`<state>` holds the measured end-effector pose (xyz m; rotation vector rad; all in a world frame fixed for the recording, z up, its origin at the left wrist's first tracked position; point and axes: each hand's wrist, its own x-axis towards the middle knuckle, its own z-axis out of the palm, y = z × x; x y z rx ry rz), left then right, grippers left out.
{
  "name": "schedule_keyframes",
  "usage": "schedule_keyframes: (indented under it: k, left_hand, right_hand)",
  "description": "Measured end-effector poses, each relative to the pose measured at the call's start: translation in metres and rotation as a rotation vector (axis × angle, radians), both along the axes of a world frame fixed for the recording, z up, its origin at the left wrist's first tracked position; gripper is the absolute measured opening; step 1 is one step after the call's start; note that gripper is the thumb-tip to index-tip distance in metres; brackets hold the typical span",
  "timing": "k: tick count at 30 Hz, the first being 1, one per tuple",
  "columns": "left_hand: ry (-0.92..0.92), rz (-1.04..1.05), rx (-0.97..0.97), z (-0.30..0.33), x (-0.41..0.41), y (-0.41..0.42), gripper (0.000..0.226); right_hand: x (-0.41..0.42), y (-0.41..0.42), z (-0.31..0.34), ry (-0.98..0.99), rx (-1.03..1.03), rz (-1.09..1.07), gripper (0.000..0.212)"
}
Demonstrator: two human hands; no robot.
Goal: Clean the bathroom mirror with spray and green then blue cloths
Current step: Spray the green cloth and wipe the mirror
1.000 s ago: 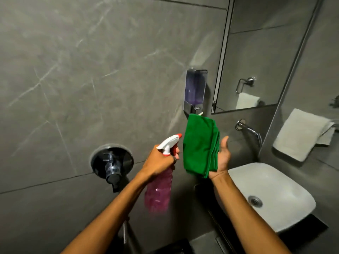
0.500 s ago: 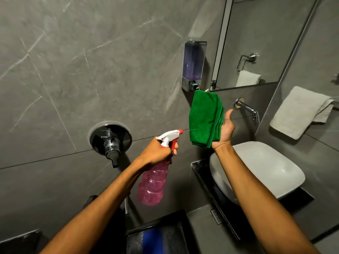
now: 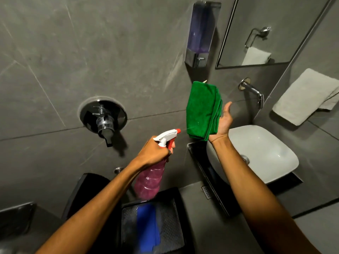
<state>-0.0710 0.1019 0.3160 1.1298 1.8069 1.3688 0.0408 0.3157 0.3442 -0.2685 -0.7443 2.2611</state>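
Note:
My left hand [image 3: 154, 153] grips a pink spray bottle [image 3: 149, 179] with a white and red trigger head, its nozzle aimed at a folded green cloth [image 3: 201, 110]. A thin jet of spray reaches the cloth's lower edge. My right hand [image 3: 222, 120] holds the green cloth upright against its palm, thumb out to the right. The mirror [image 3: 271, 28] hangs at the upper right. A blue cloth [image 3: 147, 226] lies in a black tray [image 3: 170, 228] at the bottom, below the bottle.
A soap dispenser [image 3: 199, 33] is fixed left of the mirror. A wall tap [image 3: 253, 91] sits over the white basin [image 3: 262, 153]. A grey towel [image 3: 304, 96] hangs on the right wall. A shower valve [image 3: 102, 118] juts from the left wall.
The view has tilted down, bringing the tray and blue cloth into sight. The bottle's nozzle has closed in on the green cloth's lower edge, and a jet of spray now hits it.

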Motion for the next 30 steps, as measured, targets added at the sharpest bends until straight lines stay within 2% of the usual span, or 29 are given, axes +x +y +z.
schedule_keyframes:
  k: [4,8,11,13,16,18,22,27,30]
  left_hand:
    - [-0.026,0.018,-0.091,-0.062,-0.006,-0.021,0.083]
    - [-0.200,0.335,-0.088,-0.142,0.006,-0.059,0.059]
    - [-0.375,0.587,-0.181,-0.202,0.018,-0.088,0.043]
    - [-0.458,0.712,-0.245,-0.233,0.019,-0.099,0.043]
    - [-0.518,0.845,-0.326,-0.267,0.018,-0.114,0.043]
    - [-0.549,0.897,-0.354,-0.289,0.019,-0.121,0.040]
    - [-0.620,0.962,-0.358,-0.316,0.024,-0.124,0.056]
    - [-0.642,1.030,-0.332,-0.331,0.026,-0.130,0.068]
    - [-0.638,1.002,-0.334,-0.336,0.021,-0.134,0.077]
  right_hand:
    - [-0.006,-0.013,-0.041,-0.067,-0.100,0.034,0.081]
    - [-0.006,-0.039,-0.091,-0.212,-0.189,-0.028,0.072]
    - [-0.002,-0.064,-0.136,-0.343,-0.264,-0.063,0.068]
    - [0.004,-0.080,-0.159,-0.381,-0.269,-0.041,0.065]
    - [0.017,-0.103,-0.186,-0.368,-0.304,0.012,0.082]
    - [0.025,-0.112,-0.202,-0.381,-0.292,0.052,0.082]
    - [0.040,-0.117,-0.223,-0.344,-0.304,0.042,0.070]
    - [0.056,-0.116,-0.235,-0.340,-0.280,0.011,0.071]
    - [0.065,-0.114,-0.235,-0.311,-0.289,0.042,0.071]
